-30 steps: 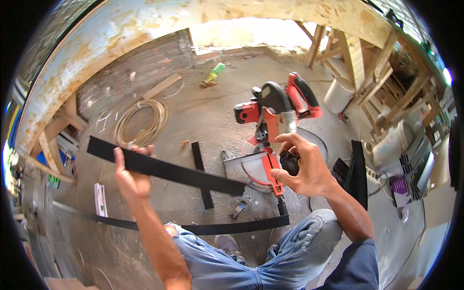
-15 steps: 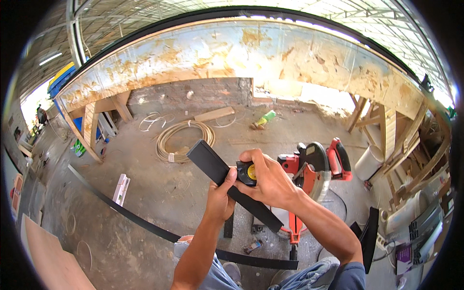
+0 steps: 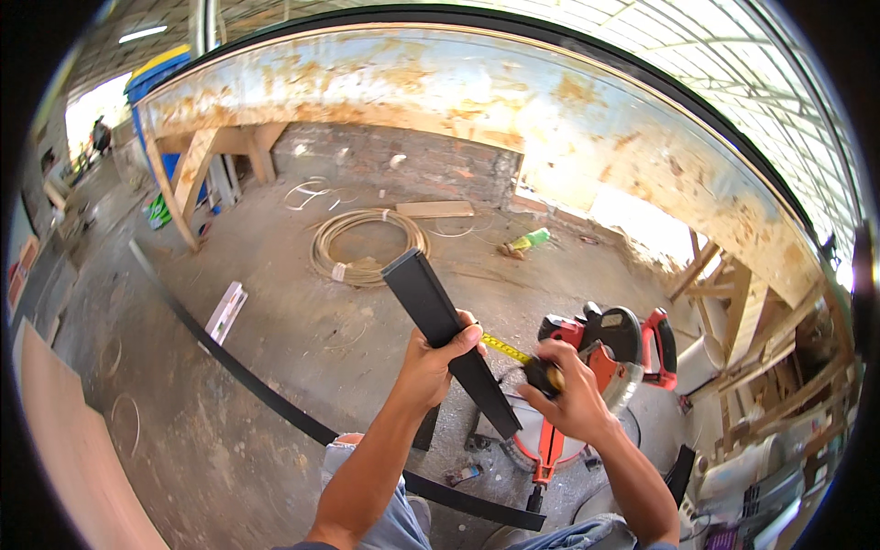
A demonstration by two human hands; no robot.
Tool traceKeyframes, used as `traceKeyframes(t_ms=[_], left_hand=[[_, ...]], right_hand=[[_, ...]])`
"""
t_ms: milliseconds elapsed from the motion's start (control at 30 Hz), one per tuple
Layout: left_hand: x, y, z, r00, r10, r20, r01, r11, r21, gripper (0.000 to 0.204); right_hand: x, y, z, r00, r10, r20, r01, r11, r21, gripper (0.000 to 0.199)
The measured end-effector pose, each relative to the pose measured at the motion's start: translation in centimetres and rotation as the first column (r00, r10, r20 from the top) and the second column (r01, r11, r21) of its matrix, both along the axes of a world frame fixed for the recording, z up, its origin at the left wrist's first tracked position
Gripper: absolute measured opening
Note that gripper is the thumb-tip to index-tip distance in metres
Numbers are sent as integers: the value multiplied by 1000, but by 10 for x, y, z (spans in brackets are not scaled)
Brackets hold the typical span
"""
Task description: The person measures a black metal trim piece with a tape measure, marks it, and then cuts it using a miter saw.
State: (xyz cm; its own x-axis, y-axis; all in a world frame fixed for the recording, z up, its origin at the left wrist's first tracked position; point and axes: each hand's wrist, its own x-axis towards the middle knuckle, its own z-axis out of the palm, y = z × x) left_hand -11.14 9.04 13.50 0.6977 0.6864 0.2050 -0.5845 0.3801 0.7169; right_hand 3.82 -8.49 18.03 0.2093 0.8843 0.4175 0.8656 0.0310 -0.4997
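Observation:
My left hand (image 3: 433,367) is wrapped round a black rectangular bar (image 3: 423,291), tilted with its far end up and to the left. In my right hand (image 3: 573,394) is a dark tape measure (image 3: 543,377), just right of the bar. A short length of yellow tape (image 3: 504,346) runs out of its case to my left thumb at the bar; the tape's end is hidden there. Below and beyond my right hand stands a red and black miter saw (image 3: 596,344) with a round base on the floor.
A long black strip (image 3: 234,367) curves across the floor on the left, with a white channel piece (image 3: 225,313) beside it. Farther off lie a coil of tan hose (image 3: 321,243), a wooden board (image 3: 435,209) and a green bottle (image 3: 529,241). A long stained panel on wooden legs (image 3: 367,82) spans the back.
My right hand has moved right, away from the bar, and yellow tape now shows between the case and my left hand. The view has shifted and tilted.

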Motion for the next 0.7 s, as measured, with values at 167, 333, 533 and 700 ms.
traceKeyframes(t_ms=[167, 333, 533, 700], left_hand=[[-14, 14, 7, 1000, -4, 23, 7, 988, -153, 19], [-16, 26, 2, 997, 43, 70, -20, 953, -301, 22], [-3, 15, -1, 982, -29, 184, 86, 947, -309, 79], [6, 2, 4, 948, -20, 317, 152, 905, -398, 94]], right_hand=[[30, -95, -48, 984, -86, -155, 50, 974, -220, 45], [41, -182, -86, 881, -302, -365, 141, 903, -406, 30], [34, -175, -69, 764, -338, -549, 172, 927, -332, 21], [31, -133, -51, 903, -99, -418, -7, 969, -245, 22]])
